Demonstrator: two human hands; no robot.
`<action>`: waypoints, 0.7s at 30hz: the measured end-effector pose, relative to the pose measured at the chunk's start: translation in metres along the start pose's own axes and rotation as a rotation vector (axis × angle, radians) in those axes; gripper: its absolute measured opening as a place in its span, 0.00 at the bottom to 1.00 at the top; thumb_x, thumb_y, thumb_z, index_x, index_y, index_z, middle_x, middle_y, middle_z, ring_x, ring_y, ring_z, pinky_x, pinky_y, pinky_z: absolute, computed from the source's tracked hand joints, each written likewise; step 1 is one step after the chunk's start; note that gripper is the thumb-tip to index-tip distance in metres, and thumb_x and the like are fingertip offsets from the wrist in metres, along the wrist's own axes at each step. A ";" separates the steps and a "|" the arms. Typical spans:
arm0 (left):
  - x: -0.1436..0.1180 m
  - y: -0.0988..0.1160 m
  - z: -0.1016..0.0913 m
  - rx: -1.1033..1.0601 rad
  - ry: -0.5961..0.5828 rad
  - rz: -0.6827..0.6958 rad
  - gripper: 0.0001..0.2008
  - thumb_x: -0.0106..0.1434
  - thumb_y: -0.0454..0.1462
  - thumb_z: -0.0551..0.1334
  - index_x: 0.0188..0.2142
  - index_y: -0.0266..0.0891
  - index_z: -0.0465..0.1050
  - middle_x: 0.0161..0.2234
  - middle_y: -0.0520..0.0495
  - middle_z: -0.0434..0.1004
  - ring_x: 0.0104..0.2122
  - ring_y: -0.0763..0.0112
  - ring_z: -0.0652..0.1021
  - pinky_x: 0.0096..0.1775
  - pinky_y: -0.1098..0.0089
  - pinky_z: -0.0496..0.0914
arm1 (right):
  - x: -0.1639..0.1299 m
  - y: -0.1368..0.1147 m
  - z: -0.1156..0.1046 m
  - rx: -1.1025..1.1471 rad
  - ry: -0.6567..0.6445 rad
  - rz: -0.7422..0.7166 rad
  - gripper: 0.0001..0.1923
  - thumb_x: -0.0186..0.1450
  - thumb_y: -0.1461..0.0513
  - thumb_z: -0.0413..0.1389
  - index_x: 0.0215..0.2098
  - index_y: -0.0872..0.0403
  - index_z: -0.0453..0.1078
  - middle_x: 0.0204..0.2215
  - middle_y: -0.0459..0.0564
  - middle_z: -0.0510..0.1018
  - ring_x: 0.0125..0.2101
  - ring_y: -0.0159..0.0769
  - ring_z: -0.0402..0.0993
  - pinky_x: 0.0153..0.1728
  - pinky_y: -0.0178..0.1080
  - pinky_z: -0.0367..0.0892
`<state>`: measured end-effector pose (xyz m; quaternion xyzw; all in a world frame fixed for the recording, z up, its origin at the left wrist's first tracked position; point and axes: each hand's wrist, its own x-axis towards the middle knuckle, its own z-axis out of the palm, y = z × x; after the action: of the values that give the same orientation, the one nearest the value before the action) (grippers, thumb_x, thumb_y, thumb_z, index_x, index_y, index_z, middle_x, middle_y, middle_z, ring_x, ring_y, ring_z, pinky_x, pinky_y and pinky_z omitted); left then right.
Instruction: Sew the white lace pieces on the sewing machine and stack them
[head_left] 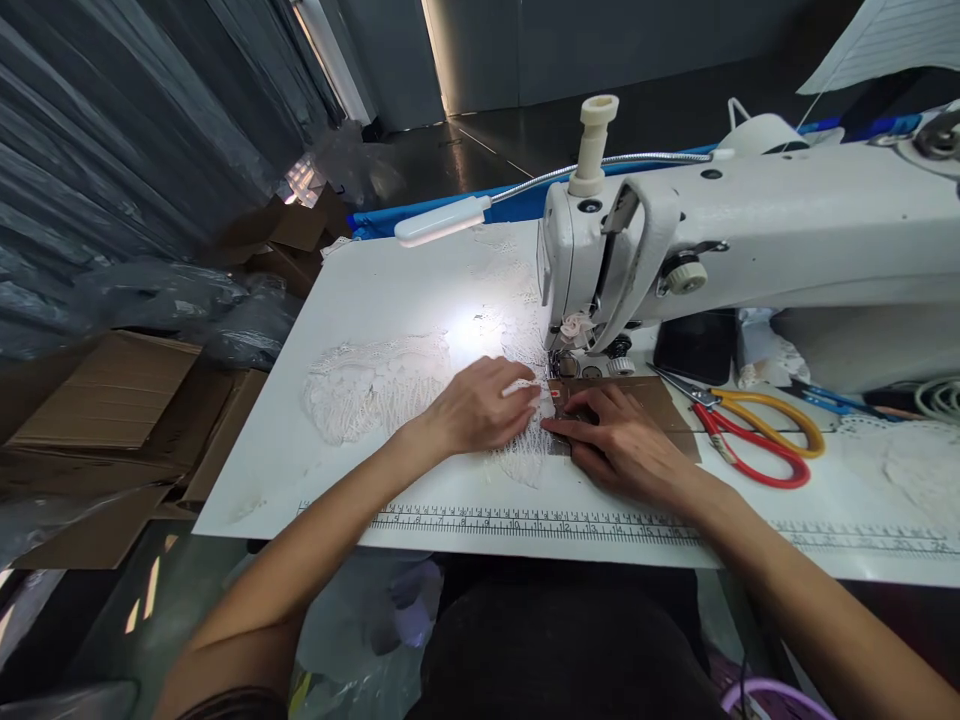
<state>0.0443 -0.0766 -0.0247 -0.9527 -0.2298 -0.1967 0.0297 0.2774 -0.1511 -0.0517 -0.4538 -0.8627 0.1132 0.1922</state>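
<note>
A strip of white lace (529, 455) lies at the needle end of a white sewing machine (765, 240). My left hand (484, 405) is closed over the lace just left of the presser foot (564, 365), with white fabric showing between its bent fingers. My right hand (626, 440) rests on the brown plate (660, 400) to the right of the foot. Its fingers are stretched out, and the index fingertip touches the lace's edge. More white lace (375, 390) spreads across the tabletop to the left. The needle tip is too small to make out.
Orange- and red-handled scissors (772, 435) lie right of my right hand. A lamp (442, 220) on a bendable neck lights the white table (262, 480), which has a printed ruler (480, 520) along its front edge. Cardboard boxes (97, 400) stand on the left.
</note>
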 end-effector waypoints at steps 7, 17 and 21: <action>0.015 -0.001 0.011 0.135 -0.251 0.173 0.16 0.72 0.39 0.52 0.50 0.31 0.72 0.50 0.35 0.74 0.41 0.59 0.75 0.43 0.60 0.68 | -0.001 0.000 0.000 -0.021 0.003 -0.010 0.22 0.65 0.66 0.54 0.56 0.45 0.73 0.47 0.55 0.72 0.47 0.49 0.64 0.49 0.56 0.67; 0.010 0.004 0.010 0.174 -0.286 0.088 0.21 0.73 0.41 0.49 0.54 0.29 0.69 0.56 0.35 0.71 0.44 0.56 0.72 0.45 0.59 0.64 | 0.000 0.002 -0.001 -0.041 0.013 -0.027 0.22 0.66 0.65 0.53 0.57 0.47 0.72 0.47 0.56 0.71 0.48 0.50 0.65 0.49 0.56 0.68; 0.014 0.005 0.012 0.171 -0.286 0.035 0.21 0.73 0.41 0.50 0.56 0.29 0.68 0.59 0.34 0.68 0.45 0.56 0.71 0.46 0.58 0.64 | 0.004 0.008 -0.001 -0.060 0.058 -0.082 0.21 0.66 0.66 0.52 0.56 0.52 0.72 0.47 0.59 0.71 0.48 0.49 0.66 0.49 0.53 0.69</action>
<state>0.0623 -0.0729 -0.0296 -0.9688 -0.2310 -0.0383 0.0810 0.2814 -0.1436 -0.0526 -0.4266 -0.8777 0.0659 0.2081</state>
